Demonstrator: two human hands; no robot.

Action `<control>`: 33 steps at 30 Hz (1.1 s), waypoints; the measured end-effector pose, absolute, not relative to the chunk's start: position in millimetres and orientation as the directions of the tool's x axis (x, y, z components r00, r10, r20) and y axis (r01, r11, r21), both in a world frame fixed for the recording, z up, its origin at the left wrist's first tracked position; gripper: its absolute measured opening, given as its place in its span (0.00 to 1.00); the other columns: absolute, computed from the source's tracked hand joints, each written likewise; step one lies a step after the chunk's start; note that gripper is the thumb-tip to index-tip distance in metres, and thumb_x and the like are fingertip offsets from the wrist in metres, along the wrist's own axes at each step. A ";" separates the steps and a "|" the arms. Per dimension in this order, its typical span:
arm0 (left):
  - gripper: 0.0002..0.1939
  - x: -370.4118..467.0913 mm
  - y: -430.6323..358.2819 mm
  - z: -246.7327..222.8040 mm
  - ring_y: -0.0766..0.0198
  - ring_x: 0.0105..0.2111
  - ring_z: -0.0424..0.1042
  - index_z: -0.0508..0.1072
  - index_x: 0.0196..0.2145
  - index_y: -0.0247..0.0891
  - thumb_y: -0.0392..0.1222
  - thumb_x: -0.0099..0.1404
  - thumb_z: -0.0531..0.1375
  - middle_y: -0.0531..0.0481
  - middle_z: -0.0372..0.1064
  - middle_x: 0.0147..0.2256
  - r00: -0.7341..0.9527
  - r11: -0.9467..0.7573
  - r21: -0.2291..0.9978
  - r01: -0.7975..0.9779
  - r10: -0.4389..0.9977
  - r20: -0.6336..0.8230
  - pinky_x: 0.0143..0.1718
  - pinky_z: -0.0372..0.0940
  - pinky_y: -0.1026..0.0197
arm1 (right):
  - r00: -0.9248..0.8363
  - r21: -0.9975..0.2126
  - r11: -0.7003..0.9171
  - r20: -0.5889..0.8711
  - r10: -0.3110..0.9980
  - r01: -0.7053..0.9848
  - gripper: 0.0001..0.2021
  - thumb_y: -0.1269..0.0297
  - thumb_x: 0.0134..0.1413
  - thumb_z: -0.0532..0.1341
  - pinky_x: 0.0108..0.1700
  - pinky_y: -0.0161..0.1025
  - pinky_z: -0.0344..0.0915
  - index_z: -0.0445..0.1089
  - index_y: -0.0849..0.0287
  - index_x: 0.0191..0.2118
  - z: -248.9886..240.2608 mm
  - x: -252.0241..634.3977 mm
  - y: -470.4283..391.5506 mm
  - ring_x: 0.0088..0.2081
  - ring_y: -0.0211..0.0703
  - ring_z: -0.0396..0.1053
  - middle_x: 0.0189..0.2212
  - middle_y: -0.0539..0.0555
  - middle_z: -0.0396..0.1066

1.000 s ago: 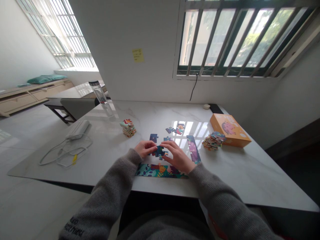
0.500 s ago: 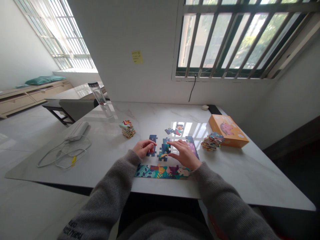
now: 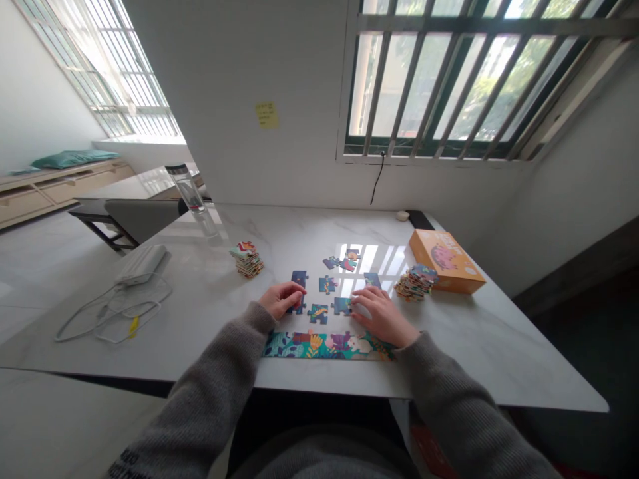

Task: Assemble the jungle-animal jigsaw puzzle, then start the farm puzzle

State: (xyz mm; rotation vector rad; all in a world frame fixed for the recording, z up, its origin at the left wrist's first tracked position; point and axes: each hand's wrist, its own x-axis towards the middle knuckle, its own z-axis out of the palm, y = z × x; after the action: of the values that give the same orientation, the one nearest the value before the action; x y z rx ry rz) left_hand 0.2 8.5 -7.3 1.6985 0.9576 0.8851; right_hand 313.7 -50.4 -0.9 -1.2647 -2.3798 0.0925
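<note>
My right hand [image 3: 383,315] rests on the table with thumb and forefinger at the right edge of a dark blue puzzle piece [image 3: 341,307]. My left hand [image 3: 280,301] is curled beside the dark blue left edge strip [image 3: 299,278], partly covering it; nothing shows in its fingers. Between the hands lie a loose piece with an orange pattern [image 3: 318,314] and another blue piece [image 3: 327,285]. A joined, colourful bottom strip [image 3: 324,345] runs in front of them. Part of the right edge strip [image 3: 372,279] shows behind my right hand.
Several pieces [image 3: 348,261] lie farther back. Piece stacks stand at the left [image 3: 246,259] and right [image 3: 416,283], the latter against an orange box [image 3: 446,261]. A white device [image 3: 143,265] with a cable [image 3: 112,319] lies left; a clear bottle [image 3: 187,189] stands behind.
The middle pieces, grouped together before, now lie apart. My right hand has shifted right with one blue piece. My left hand stays beside the left strip. The view has shifted slightly.
</note>
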 end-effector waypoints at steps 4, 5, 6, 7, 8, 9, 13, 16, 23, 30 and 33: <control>0.19 2.8 7.6 -3.1 0.64 0.26 0.69 0.76 0.38 0.34 0.55 0.63 0.61 0.51 0.71 0.24 0.442 -0.267 0.918 0.294 0.889 0.117 0.30 0.64 0.62 | -0.438 -0.331 0.577 0.407 0.801 0.747 0.11 0.67 0.69 0.53 0.56 0.51 0.64 0.73 0.56 0.44 -4.8 328.6 -60.3 0.53 0.51 0.65 0.47 0.57 0.73; 0.19 4.0 7.1 -1.1 0.64 0.26 0.70 0.77 0.38 0.35 0.55 0.63 0.61 0.50 0.72 0.25 0.444 -0.286 0.901 0.326 0.888 0.121 0.30 0.64 0.62 | -0.427 -0.350 0.572 0.411 0.806 0.742 0.11 0.68 0.69 0.52 0.56 0.50 0.64 0.73 0.56 0.44 -5.2 332.0 -62.9 0.51 0.50 0.65 0.46 0.57 0.73; 0.18 5.4 6.6 1.1 0.64 0.27 0.70 0.77 0.38 0.35 0.54 0.64 0.60 0.50 0.73 0.26 0.450 -0.308 0.882 0.357 0.884 0.127 0.31 0.64 0.63 | -0.415 -0.367 0.565 0.412 0.811 0.739 0.12 0.67 0.69 0.52 0.55 0.50 0.65 0.73 0.56 0.44 -5.5 334.8 -65.5 0.50 0.50 0.66 0.46 0.57 0.73; 0.17 7.1 6.1 3.5 0.64 0.27 0.70 0.78 0.39 0.35 0.53 0.64 0.60 0.49 0.74 0.27 0.457 -0.332 0.861 0.385 0.879 0.135 0.30 0.63 0.63 | -0.407 -0.382 0.558 0.409 0.817 0.737 0.11 0.67 0.69 0.52 0.54 0.50 0.66 0.73 0.56 0.44 -5.5 336.8 -68.0 0.49 0.49 0.66 0.46 0.57 0.73; 0.17 9.0 5.7 6.1 0.64 0.27 0.69 0.78 0.39 0.36 0.52 0.65 0.59 0.49 0.74 0.27 0.469 -0.355 0.842 0.406 0.872 0.141 0.30 0.63 0.63 | -0.401 -0.393 0.552 0.405 0.822 0.735 0.11 0.67 0.69 0.52 0.54 0.49 0.66 0.73 0.56 0.44 -5.3 338.1 -70.1 0.49 0.49 0.66 0.46 0.57 0.73; 0.16 11.2 5.5 8.8 0.65 0.26 0.68 0.78 0.39 0.36 0.52 0.65 0.59 0.50 0.74 0.27 0.486 -0.376 0.826 0.420 0.862 0.146 0.29 0.62 0.64 | -0.397 -0.400 0.547 0.400 0.826 0.735 0.11 0.67 0.69 0.52 0.54 0.49 0.66 0.73 0.56 0.44 -5.0 338.7 -71.8 0.49 0.49 0.66 0.46 0.57 0.73; 0.16 21.4 10.6 20.3 0.66 0.24 0.66 0.79 0.40 0.37 0.50 0.67 0.57 0.50 0.74 0.28 0.576 -0.478 0.763 0.434 0.799 0.173 0.28 0.61 0.64 | -0.388 -0.398 0.530 0.384 0.838 0.749 0.10 0.67 0.68 0.53 0.54 0.50 0.66 0.73 0.54 0.45 -3.4 337.1 -74.5 0.49 0.50 0.66 0.46 0.57 0.72; 0.14 29.9 25.0 27.2 0.66 0.25 0.66 0.79 0.40 0.38 0.48 0.67 0.57 0.51 0.74 0.28 0.650 -0.571 0.690 0.445 0.736 0.190 0.31 0.63 0.64 | -0.383 -0.388 0.520 0.377 0.843 0.761 0.10 0.67 0.67 0.54 0.54 0.52 0.66 0.73 0.54 0.45 -2.0 335.3 -74.3 0.49 0.51 0.66 0.46 0.57 0.72; 0.08 52.5 60.7 15.6 0.55 0.40 0.70 0.79 0.38 0.38 0.40 0.64 0.60 0.44 0.73 0.37 0.627 -0.683 0.453 0.572 0.721 0.295 0.47 0.65 0.54 | -0.385 -0.351 0.512 0.373 0.844 0.784 0.09 0.68 0.67 0.55 0.53 0.51 0.66 0.72 0.54 0.45 -0.7 334.1 -74.5 0.49 0.51 0.66 0.46 0.57 0.72; 0.16 55.7 64.2 -12.4 0.49 0.52 0.66 0.75 0.50 0.39 0.41 0.64 0.60 0.42 0.70 0.50 0.617 -0.693 0.363 0.623 0.721 0.316 0.56 0.62 0.46 | -0.439 -0.291 0.541 0.349 0.828 0.789 0.10 0.70 0.66 0.55 0.56 0.52 0.65 0.72 0.56 0.47 5.4 326.1 -64.6 0.54 0.52 0.64 0.48 0.58 0.71; 0.16 51.9 66.0 -16.1 0.49 0.53 0.65 0.75 0.50 0.40 0.42 0.65 0.59 0.42 0.70 0.52 0.627 -0.697 0.355 0.623 0.716 0.307 0.56 0.61 0.46 | -0.518 -0.244 0.590 0.302 0.800 0.769 0.12 0.71 0.65 0.56 0.57 0.51 0.65 0.72 0.57 0.51 13.6 315.5 -45.4 0.54 0.52 0.64 0.50 0.60 0.70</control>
State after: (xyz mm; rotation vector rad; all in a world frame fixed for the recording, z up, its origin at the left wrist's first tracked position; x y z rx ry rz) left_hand 51.9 66.0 -16.1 2.6348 1.1001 0.6373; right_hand 315.5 -45.4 13.6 -1.2644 -2.4410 0.1113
